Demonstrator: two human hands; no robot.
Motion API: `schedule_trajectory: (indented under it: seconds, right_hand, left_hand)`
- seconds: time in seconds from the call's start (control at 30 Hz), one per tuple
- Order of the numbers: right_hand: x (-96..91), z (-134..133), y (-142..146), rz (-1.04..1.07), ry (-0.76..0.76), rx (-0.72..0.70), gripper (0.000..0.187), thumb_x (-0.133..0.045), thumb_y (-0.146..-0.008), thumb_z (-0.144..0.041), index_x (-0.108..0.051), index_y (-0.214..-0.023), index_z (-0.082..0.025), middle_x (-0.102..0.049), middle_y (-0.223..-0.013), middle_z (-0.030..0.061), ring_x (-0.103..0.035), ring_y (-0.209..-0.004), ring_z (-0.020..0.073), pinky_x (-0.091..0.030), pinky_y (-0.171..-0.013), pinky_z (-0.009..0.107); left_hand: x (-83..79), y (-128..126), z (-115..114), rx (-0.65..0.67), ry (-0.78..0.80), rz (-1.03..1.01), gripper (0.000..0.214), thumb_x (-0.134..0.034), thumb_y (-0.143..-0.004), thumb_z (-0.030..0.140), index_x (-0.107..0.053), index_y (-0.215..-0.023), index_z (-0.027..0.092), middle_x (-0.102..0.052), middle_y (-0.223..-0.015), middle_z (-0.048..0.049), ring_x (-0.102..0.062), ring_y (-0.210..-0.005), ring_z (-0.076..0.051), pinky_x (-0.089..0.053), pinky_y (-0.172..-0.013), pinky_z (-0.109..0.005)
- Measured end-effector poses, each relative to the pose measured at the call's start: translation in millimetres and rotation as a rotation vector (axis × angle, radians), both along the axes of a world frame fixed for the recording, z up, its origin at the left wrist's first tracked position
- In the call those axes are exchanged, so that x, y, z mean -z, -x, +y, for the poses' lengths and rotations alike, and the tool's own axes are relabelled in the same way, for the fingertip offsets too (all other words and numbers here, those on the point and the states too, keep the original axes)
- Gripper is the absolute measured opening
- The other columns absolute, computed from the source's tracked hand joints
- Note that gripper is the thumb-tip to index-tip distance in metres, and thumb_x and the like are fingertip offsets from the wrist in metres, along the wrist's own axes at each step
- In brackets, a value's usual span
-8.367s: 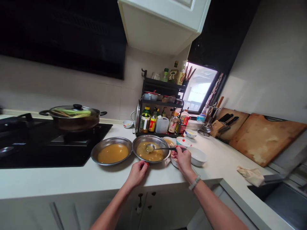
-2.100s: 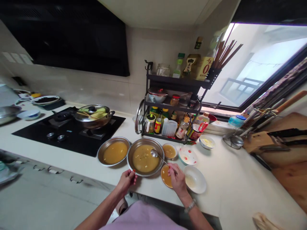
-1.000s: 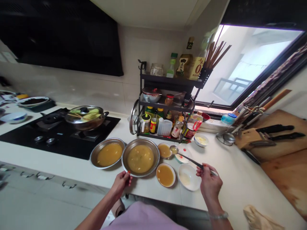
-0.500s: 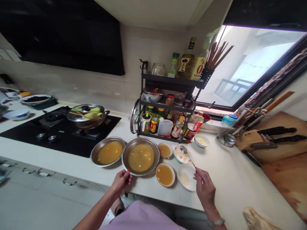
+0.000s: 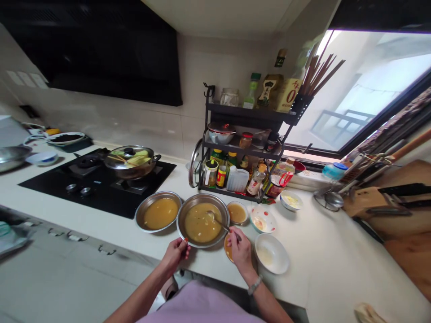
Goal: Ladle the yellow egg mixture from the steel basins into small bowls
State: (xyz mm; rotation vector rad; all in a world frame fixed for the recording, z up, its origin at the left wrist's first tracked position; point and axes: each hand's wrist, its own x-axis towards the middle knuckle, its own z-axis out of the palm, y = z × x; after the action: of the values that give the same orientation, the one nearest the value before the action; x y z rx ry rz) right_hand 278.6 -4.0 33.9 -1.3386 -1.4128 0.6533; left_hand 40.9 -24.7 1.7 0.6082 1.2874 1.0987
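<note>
Gripping ladle (image 5: 221, 222) by handle, right hand (image 5: 241, 250) partly covers small bowl (image 5: 225, 249); ladle's head dips into soup in middle metal bowl (image 5: 202, 198). Left hand (image 5: 175, 255) pinches that bowl's near rim. Left metal bowl (image 5: 139, 218), also soup-filled, just beside it on counter (image 5: 310, 255). White bowl (image 5: 279, 252) right of right hand. Farther back: red-spotted bowl (image 5: 270, 218), lidded pan (image 5: 134, 173) on hob (image 5: 104, 197).

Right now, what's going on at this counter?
A person's right hand holds a spoon, its head inside a metal bowl of brown liquid. The left hand is at that bowl's near rim. A second such bowl stands to its left, smaller bowls to its right; a lidded pan sits on the stove.
</note>
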Motion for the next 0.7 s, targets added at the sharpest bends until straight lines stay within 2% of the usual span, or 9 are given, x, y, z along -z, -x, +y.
schedule_trajectory:
  seconds: [0.13, 0.27, 0.53, 0.7]
  right_hand:
    - [0.3, 6.3, 2.7, 0.272, 0.161, 0.118, 0.034, -0.048, -0.084, -0.046, -0.061, -0.094, -0.016, -0.062, -0.056, 0.0010, -0.058, -0.045, 0.0161, -0.048, -0.047, 0.027]
    - [-4.7, 6.7, -4.4, 0.513, 0.216, 0.164, 0.034, -0.056, -0.076, -0.047, -0.058, -0.091, -0.016, -0.062, -0.056, 0.0013, -0.058, -0.046, 0.0171, -0.048, -0.044, 0.028]
    - [-30.7, -6.8, -30.1, 0.689, 0.208, 0.263, 0.034, -0.067, -0.068, -0.043, -0.058, -0.087, -0.015, -0.062, -0.053, 0.0000, -0.056, -0.044, 0.0155, -0.044, -0.041, 0.025]
    - [-52.8, -14.5, -59.8, 0.694, 0.130, 0.345, 0.033, -0.069, -0.067, -0.042, -0.058, -0.084, -0.015, -0.063, -0.054, -0.0001, -0.055, -0.043, 0.0136, -0.045, -0.041, 0.024]
  left_hand:
    - [-0.2, -0.1, 0.0, -0.006, 0.006, -0.005, 0.045, -0.074, -0.055, 0.054, -0.053, -0.063, 0.015, -0.058, -0.054, 0.0019, -0.046, -0.044, -0.007, -0.037, -0.043, -0.020]
    - [2.3, 0.1, 0.2, -0.020, 0.006, -0.023, 0.047, -0.075, -0.053, 0.056, -0.053, -0.063, 0.015, -0.058, -0.054, 0.0019, -0.046, -0.043, -0.007, -0.037, -0.043, -0.020]
    - [5.3, 1.8, -0.8, -0.010, 0.004, -0.030, 0.044, -0.075, -0.055, 0.053, -0.054, -0.064, 0.015, -0.058, -0.054, 0.0027, -0.045, -0.044, -0.006, -0.037, -0.042, -0.019]
    - [3.3, 1.8, -1.7, -0.008, 0.008, -0.032, 0.042, -0.075, -0.057, 0.051, -0.055, -0.065, 0.015, -0.059, -0.055, 0.0022, -0.047, -0.045, -0.007, -0.038, -0.044, -0.019]
